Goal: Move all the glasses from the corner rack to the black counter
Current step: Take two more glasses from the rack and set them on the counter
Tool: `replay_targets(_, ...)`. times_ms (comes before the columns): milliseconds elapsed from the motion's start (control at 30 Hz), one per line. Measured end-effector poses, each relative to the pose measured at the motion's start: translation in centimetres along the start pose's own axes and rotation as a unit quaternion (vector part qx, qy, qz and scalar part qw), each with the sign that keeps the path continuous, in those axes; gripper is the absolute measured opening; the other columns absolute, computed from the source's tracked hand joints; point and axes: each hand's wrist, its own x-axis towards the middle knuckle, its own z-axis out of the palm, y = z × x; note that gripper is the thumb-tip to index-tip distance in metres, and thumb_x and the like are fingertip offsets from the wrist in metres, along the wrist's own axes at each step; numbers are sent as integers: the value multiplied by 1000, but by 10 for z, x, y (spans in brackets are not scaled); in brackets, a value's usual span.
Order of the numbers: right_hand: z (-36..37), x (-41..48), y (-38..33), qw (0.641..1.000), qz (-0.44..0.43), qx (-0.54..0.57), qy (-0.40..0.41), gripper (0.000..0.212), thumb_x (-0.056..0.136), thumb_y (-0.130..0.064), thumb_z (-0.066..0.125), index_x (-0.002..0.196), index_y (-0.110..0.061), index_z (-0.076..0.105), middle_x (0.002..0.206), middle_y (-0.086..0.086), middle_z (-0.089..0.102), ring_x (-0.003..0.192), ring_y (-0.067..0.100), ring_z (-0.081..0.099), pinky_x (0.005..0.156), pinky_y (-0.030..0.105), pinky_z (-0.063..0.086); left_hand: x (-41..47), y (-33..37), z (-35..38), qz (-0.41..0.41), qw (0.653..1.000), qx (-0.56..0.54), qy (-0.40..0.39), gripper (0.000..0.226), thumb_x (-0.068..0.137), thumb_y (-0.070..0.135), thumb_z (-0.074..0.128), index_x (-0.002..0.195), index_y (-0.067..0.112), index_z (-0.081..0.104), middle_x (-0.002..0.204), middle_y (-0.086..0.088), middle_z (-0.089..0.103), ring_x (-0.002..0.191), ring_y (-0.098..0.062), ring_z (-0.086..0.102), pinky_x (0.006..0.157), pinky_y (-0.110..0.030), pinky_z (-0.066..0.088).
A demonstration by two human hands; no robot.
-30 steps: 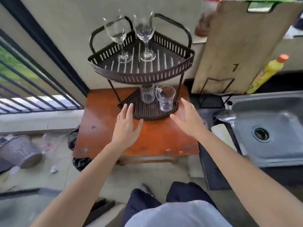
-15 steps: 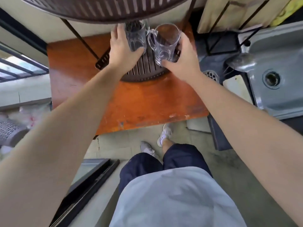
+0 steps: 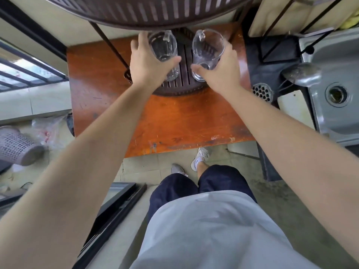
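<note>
Left hand wrapped around left glass mug, right hand wrapped around right glass mug. Both mugs over lower shelf of corner rack, under upper tier. One mug per hand, probably to carry both to black worktop together.

Lighting: soft, even daylight; faint shadows. Glare on steel sink. Quality: slight motion blur, strong wide-angle edge distortion.
</note>
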Motion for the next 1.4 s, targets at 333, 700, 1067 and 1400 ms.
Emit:
replay_targets(333, -17, 14, 8, 990, -82, 12, -116, 121, 69, -27, 90, 161, -20, 11, 162, 10, 20, 151, 23, 24, 117, 28, 23, 19, -28, -24, 86, 980, 52, -173, 109, 68, 24, 83, 157, 22, 19, 160, -9, 19, 147, -27, 26, 117, -35, 31)
replay_targets(700, -31, 35, 5, 970, -118, -78, -196, 129, 55, -51, 95, 157, -37, 18, 129, 2, 57, 119, 20, 55, 102, 35, 41, 5, -33, -11, 62, 993, -7, -96, 105, 59, 43, 91, 147, 27, 36, 129, 7, 46, 116, -10, 48, 96, -22, 40)
replay_targets(1067, -32, 37, -7, 941, -237, -164, -180, 97, 54, -59, 91, 130, -15, 49, 142, 6, 47, 132, 25, 47, 106, 39, 43, 7, -29, -15, 62, 993, 38, -88, 82, 61, 43, 90, 131, 24, 53, 126, 6, 38, 129, -18, 38, 108, -28, 35)
replay_targets(1400, -41, -25, -12, 967, -250, -57, 11, 69, 61, -49, 90, 106, -12, 52, 105, -5, 45, 96, 18, 49, 78, 28, 41, -36, -19, -44, 102, 992, -62, 30, 69, 61, 34, 90, 120, 21, 55, 117, 10, 47, 118, -17, 47, 99, -34, 45)
